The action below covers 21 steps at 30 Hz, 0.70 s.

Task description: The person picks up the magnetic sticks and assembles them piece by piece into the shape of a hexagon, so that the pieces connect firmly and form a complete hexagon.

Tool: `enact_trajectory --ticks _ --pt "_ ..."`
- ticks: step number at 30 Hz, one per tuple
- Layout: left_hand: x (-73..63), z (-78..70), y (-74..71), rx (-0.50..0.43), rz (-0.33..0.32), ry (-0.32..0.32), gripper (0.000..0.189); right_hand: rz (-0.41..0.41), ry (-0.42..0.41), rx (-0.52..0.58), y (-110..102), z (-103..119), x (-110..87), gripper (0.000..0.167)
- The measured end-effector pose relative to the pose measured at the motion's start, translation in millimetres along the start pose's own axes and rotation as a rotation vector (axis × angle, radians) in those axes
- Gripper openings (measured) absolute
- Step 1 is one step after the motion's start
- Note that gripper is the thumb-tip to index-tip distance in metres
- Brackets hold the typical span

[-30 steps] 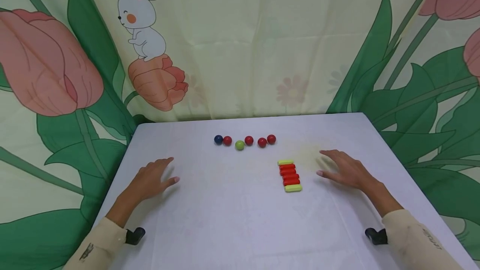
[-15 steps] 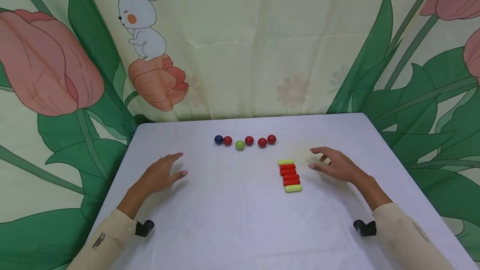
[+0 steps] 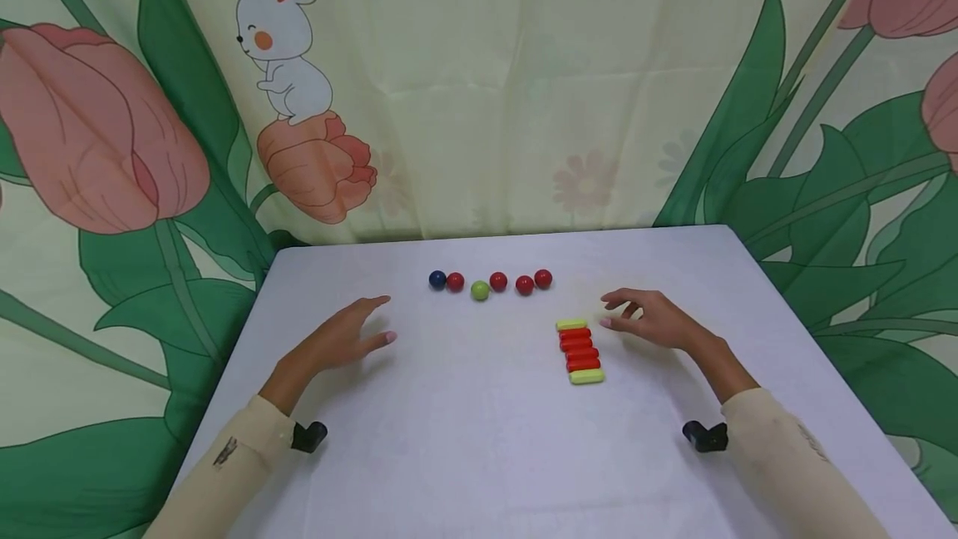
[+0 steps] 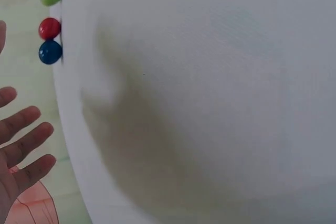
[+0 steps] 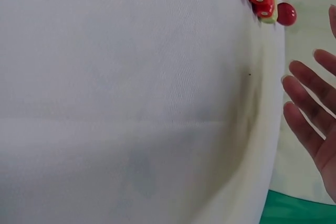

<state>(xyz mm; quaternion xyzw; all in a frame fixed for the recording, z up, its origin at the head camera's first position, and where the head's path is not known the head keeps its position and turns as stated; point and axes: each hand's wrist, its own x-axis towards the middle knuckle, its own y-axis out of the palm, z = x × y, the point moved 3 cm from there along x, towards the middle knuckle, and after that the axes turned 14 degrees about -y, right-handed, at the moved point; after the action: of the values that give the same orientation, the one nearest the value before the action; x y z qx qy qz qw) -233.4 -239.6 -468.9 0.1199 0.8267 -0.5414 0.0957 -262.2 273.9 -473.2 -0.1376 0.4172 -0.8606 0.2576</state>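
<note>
Toward the back of the table lies a loose row of small glossy balls: a blue ball [image 3: 437, 279], a green ball [image 3: 480, 290] and several red balls [image 3: 498, 281]. Right of centre, red sticks [image 3: 579, 344] lie side by side, with a light-green stick [image 3: 586, 376] at the near end and another [image 3: 572, 324] at the far end. My left hand [image 3: 343, 338] hovers left of the balls, fingers apart, holding nothing. Just right of the sticks, my right hand [image 3: 653, 319] is held above the table, fingers loosely bent and touching nothing.
A white cloth covers the table [image 3: 449, 456]. Behind it hangs a curtain [image 3: 449, 106] printed with tulips and a rabbit. A black wrist mount [image 3: 310, 437] sticks out from the left sleeve, and another black mount [image 3: 706, 437] from the right sleeve.
Both hands have moved inward and slightly toward the back of the table, the left one rightward and the right one leftward. The balls and sticks lie as before.
</note>
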Motion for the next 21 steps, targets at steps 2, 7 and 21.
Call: enact_trajectory --ticks 2,7,21 --pt "5.9 -3.4 -0.1 0.003 0.009 -0.005 0.08 0.007 0.0 0.011 1.8 -0.1 3.6 0.058" --pt "21.7 -12.1 -2.1 0.021 0.02 -0.025 0.082 0.031 -0.017 0.026 7.0 -0.3 11.6 0.055" --pt "64.1 -31.5 -4.8 0.059 0.038 -0.036 0.079 0.112 -0.088 0.021 19.1 3.6 32.8 0.038"
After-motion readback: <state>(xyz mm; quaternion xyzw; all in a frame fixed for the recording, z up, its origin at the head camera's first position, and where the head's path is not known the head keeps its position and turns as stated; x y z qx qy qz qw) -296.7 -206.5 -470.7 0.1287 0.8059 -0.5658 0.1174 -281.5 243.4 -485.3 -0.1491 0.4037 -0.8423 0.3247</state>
